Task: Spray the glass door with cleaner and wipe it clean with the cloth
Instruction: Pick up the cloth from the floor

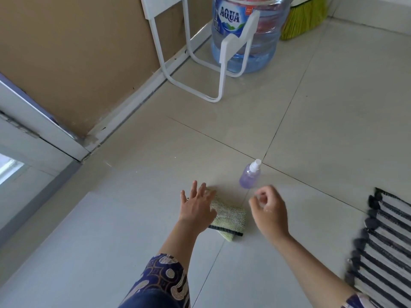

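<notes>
We are reaching down to the floor (311, 107) for our tools. Our left hand (196, 206) is spread flat, fingers splayed over the near end of the folded green cloth (229, 215); whether it touches, we cannot tell. Our right hand (268, 207) is loosely curled and empty, just short of the purple spray bottle (250, 177) standing upright beside the cloth. We should probably close the left hand on the whole fold, wrap the right around the bottle's body without tipping it, then turn to the door (26, 161) at left.

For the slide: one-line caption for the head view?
Left hand reaches the folded green cloth, right hand nears the purple spray bottle on the floor.
</notes>
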The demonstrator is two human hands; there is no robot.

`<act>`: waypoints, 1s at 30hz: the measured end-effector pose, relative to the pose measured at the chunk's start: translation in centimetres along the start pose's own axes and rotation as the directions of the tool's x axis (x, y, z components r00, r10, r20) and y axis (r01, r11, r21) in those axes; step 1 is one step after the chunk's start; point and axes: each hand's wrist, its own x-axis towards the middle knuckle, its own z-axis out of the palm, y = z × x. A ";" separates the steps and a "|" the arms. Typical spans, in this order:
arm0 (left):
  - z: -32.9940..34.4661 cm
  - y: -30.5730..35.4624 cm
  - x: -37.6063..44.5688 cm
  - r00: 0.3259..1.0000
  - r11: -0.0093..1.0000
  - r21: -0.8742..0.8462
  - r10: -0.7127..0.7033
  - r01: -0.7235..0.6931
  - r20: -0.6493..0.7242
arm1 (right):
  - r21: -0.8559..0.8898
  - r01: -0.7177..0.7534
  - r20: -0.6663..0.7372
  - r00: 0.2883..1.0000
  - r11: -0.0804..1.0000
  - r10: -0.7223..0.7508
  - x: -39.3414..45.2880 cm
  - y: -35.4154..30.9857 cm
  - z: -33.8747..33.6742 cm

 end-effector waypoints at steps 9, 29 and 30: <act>1.3 -0.9 -0.3 0.999 0.999 0.042 0.027 -0.025 -0.042 | -0.236 0.344 0.567 0.808 0.909 -0.159 -2.6 2.3 2.4; -16.4 -3.5 -8.7 0.993 0.929 -0.370 -0.047 0.003 -0.110 | 0.149 -0.153 0.507 0.860 0.977 0.058 1.7 -17.7 -3.4; -18.5 -3.5 -10.0 0.993 0.918 -0.396 -0.054 0.009 -0.102 | 0.155 -0.152 0.514 0.856 0.976 0.052 1.7 -19.9 -4.5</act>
